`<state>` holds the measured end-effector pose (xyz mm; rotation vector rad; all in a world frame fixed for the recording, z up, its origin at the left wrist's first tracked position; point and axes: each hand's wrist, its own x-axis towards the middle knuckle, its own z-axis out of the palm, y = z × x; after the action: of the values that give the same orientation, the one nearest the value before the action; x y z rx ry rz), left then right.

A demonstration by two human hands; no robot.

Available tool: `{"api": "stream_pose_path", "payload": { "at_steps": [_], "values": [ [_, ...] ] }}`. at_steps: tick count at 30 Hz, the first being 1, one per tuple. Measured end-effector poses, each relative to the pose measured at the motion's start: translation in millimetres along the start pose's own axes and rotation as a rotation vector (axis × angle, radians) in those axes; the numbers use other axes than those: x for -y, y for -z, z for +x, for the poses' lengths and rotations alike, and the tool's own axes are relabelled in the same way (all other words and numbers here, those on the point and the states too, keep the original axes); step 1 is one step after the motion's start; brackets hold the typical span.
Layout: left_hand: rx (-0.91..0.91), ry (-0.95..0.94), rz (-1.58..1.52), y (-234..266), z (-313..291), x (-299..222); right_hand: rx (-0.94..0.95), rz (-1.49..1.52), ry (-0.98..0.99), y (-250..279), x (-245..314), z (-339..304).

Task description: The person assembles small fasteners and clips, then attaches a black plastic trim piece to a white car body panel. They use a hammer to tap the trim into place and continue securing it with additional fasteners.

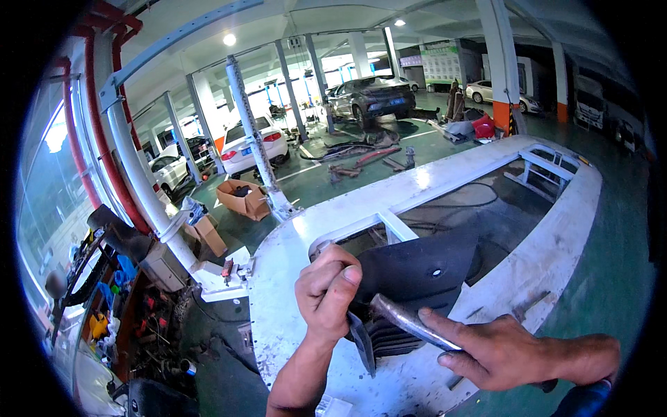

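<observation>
My left hand [326,292] is closed in a fist, thumb on top, near the middle of the view. Below it a dark, flat, pointed piece [361,344] sticks down; whether this is a separate tool or an edge of the panel, I cannot tell. In my right hand [497,351] is a curved, shiny metal bar [410,323], its worn end pointing left toward the left fist. Behind and below both hands lies a black panel [424,267] with a small round hole and several ribs. It rests on a large white metal frame [292,333].
At left stand a white post [156,208] and a cluttered shelf [118,306]. Beyond the frame are an open cardboard box [242,200], a white car [253,146], a dark car [368,97] and loose parts [365,153] on the green floor. Short metal pieces [531,306] lie on the frame's right side.
</observation>
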<state>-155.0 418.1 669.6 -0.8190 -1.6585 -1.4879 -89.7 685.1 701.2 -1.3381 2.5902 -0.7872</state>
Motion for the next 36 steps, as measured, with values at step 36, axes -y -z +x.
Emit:
{"api": "stream_pose_path", "payload": {
  "at_steps": [36],
  "values": [
    [-0.042,-0.014,0.011,-10,10,20,-0.097,0.029,0.055,-3,-27,-4]
  ]
}}
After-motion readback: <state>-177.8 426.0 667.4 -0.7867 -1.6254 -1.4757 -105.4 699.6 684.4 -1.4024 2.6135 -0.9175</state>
